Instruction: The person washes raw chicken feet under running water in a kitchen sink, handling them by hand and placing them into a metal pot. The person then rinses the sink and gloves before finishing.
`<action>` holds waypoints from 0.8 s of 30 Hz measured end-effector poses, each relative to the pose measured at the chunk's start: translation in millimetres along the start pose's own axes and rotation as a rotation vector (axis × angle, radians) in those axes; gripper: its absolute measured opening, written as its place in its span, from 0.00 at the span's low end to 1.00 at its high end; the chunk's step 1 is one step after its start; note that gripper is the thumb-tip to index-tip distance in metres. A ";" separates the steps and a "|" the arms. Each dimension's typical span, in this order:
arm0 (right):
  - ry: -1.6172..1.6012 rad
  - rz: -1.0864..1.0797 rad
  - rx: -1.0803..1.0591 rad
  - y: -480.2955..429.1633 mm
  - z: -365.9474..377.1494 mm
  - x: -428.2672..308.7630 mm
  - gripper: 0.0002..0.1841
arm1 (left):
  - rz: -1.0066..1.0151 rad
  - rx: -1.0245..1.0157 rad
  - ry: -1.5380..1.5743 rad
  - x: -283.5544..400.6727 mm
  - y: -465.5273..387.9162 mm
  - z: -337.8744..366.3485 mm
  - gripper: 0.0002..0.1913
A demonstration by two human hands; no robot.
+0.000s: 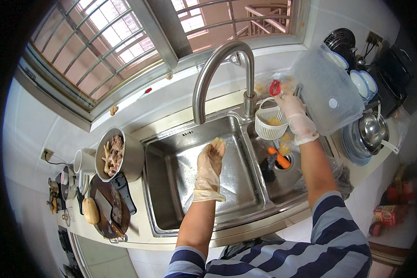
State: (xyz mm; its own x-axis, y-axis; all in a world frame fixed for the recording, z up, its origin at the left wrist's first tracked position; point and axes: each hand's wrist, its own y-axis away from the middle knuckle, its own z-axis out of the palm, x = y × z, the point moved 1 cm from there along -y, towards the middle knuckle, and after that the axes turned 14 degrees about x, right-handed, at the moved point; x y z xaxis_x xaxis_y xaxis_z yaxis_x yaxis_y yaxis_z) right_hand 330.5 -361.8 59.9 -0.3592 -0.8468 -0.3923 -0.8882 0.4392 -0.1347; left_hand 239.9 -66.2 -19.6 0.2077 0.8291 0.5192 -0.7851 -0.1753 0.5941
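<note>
My left hand [211,158], in a translucent glove, is above the large sink basin [173,194] with its fingers curled. Something pale yellow shows at the fingertips; whether it is a small piece or the glove's tip cannot be told. My right hand [293,111], gloved too, reaches past the white slotted plastic basket [267,125], fingertips beside a red label [275,87] on a clear plastic bag [287,82]. Its grip is unclear. A yellowish piece [274,121] lies in the basket. Below, in the small basin, a carrot [279,158] rests by the drain next to a dark mesh scrubber [271,160].
The steel faucet [198,93] arches over the large basin. On the left are a pot of raw chicken pieces [133,156], a round chopping board [121,217] with a cleaver [104,205], and a peeled root vegetable [90,211]. A translucent plastic box [328,90] and stacked plates [351,147] stand right.
</note>
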 end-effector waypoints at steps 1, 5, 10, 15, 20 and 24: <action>0.012 -0.030 0.001 -1.6 -2.0 1.3 0.26 | -0.003 0.016 0.018 -0.3 0.1 3.2 0.15; 0.054 -0.117 -0.009 -7.6 -5.5 3.8 0.24 | -0.027 0.074 0.115 0.3 -1.1 6.5 0.17; 0.060 -0.117 0.076 -13.1 4.1 10.8 0.23 | -0.035 0.085 0.250 -3.6 0.8 11.6 0.18; -0.036 -0.101 0.150 14.0 19.1 10.2 0.23 | 0.382 -0.017 -0.461 -2.7 15.1 10.9 0.18; -1.431 0.623 -0.610 140.1 80.0 -60.1 0.15 | -0.109 0.025 0.342 -9.0 -0.2 -3.1 0.16; -2.164 1.159 -0.687 220.0 149.8 -124.7 0.19 | 0.235 -0.063 -0.192 -25.3 1.5 -20.9 0.27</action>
State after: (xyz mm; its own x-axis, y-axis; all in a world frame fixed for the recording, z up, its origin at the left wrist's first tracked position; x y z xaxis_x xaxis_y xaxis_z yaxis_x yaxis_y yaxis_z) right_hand 222.7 -114.6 -57.1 -0.2754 0.9603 -0.0452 -0.7388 -0.1814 0.6490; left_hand 221.3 -76.3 -44.7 0.1184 0.6532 0.7479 -0.8579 -0.3119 0.4083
